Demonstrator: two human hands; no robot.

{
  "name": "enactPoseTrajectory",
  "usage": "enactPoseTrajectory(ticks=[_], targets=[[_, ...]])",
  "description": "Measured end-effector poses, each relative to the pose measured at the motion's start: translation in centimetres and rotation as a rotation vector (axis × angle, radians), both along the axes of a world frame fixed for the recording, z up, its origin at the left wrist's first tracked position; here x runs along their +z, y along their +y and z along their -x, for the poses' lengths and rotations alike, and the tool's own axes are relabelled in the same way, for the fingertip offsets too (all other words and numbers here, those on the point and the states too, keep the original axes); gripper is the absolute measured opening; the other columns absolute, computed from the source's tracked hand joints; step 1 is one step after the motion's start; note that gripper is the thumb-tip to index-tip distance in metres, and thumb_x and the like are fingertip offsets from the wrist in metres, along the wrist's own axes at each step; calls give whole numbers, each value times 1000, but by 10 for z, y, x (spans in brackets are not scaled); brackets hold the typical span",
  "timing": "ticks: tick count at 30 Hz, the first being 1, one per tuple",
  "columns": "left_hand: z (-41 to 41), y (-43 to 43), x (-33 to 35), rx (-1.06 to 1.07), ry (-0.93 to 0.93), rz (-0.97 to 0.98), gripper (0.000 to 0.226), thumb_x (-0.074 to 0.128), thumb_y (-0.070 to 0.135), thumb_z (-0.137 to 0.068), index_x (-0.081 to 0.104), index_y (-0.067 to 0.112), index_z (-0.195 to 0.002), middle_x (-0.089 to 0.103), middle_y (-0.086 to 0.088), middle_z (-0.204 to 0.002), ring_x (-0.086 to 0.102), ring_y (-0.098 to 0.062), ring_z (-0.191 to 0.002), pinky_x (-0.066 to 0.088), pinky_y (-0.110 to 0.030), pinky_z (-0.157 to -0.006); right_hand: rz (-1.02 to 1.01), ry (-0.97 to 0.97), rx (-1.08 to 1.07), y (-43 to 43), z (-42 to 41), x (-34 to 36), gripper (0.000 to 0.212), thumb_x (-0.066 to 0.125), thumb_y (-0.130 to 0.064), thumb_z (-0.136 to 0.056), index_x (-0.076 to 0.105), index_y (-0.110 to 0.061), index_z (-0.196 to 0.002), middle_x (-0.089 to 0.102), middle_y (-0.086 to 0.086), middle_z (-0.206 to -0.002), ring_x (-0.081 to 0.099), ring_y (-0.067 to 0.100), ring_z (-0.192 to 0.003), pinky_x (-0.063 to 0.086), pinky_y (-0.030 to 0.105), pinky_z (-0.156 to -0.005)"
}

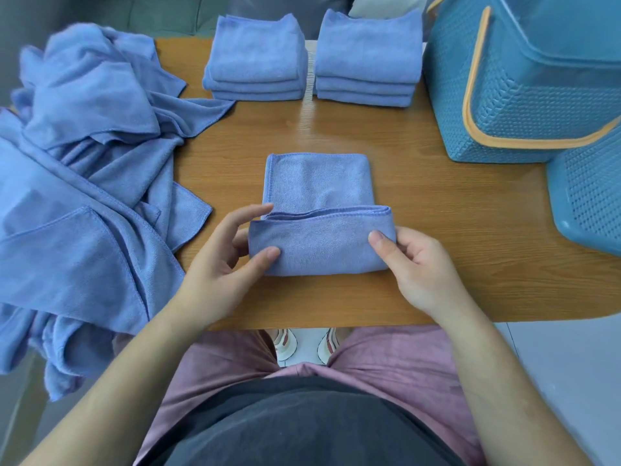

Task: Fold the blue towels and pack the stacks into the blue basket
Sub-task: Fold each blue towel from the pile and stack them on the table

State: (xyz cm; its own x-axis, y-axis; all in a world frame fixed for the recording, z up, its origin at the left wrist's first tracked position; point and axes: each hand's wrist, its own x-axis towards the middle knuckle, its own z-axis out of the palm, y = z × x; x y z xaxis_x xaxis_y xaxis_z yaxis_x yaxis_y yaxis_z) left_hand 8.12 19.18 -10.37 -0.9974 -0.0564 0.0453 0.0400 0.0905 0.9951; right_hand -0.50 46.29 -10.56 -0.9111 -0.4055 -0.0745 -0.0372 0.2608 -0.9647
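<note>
Item in hand: blue towel (pixel 319 183), part-folded, lying at the middle of the table (pixel 437 237) toward its near edge; the near portion is raised and turned over toward the far end.

Left hand (pixel 221 260): pinches the left end of the raised flap, thumb on top.

Right hand (pixel 416 267): pinches the right end likewise.

Finished stock: left stack (pixel 255 58) and right stack (pixel 368 58), side by side at the far edge, not yet packed.

Blue basket (pixel 524 95): far right corner, just beside the right stack.

Unfolded pile (pixel 84 163): heaped over the left edge.

Likely faults: the flap may land askew if one hand leads the other. Its doubled layers could slide apart on release and leave uneven hems. The overhanging pile may slip off the table if it is tugged.
</note>
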Motion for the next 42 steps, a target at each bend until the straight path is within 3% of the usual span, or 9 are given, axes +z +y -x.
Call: enactPoseTrajectory(ticks=[5,9,12,14,18,23,28,31,42], targets=[[10,7,2,115,39,-60,47,62,20,-96,48,45,-133,76,-4,-96,65,-10,-79,50,-18,-70,126,19,-57,-7,-3,1,41,62,-48,-94,50,-46,-133,76,12,-91,70,39,-83,55,51,-78],[29,8,-4,221,4,11,39,58,22,-99,50,48,-127,65,-15,-79,50,-19,-64,38,-30,-59,140,133,16,-11,-3,4,62,73,-20,-89,42,-43,-138,74,0,-112,70,23,-100,55,40,-92],[37,10,-10,246,0,83,24,57,20,-101,57,40,-115,47,-9,-68,36,-12,-57,31,-22,-53,-54,244,26,-12,2,1,35,71,-14,-89,65,-35,-115,68,-15,-114,64,12,-111,48,34,-100],[33,9,-13,212,11,168,16,62,23,-98,62,34,-110,55,17,-76,42,-1,-60,36,-14,-59,-116,267,2,-13,3,-2,28,70,-10,-92,71,-30,-112,66,-19,-110,62,10,-113,47,28,-99],[25,2,-9,53,21,283,35,70,36,-88,65,28,-122,60,6,-114,58,-11,-112,40,-18,-96,-164,285,-14,-15,8,0,37,68,-17,-94,65,-34,-127,60,-19,-124,62,11,-112,49,27,-92],[41,-7,-2,-11,32,407,55,72,31,-85,55,32,-138,51,14,-125,52,-16,-124,39,-21,-103,-360,295,10,-19,24,1,56,71,-27,-90,51,-42,-141,51,-16,-140,36,-7,-74,38,26,-83],[69,-10,-4,15,-12,651,60,70,28,-91,46,35,-146,44,21,-121,48,4,-114,31,-3,-92,-475,232,40,-30,45,8,61,66,-29,-95,41,-42,-150,40,-10,-156,50,10,-115,35,29,-110],[78,-2,-7,106,-25,687,58,68,29,-93,47,28,-147,43,17,-128,45,7,-112,26,4,-92,-468,165,33,-35,52,6,61,63,-29,-97,39,-42,-151,33,-16,-161,31,5,-146,27,28,-119],[71,22,-17,339,-187,988,57,53,60,-93,45,42,-146,44,4,-146,33,-22,-137,27,-43,-111,-463,140,-66,-48,56,1,58,61,-27,-98,40,-31,-152,38,-13,-156,43,11,-138,32,22,-106]])
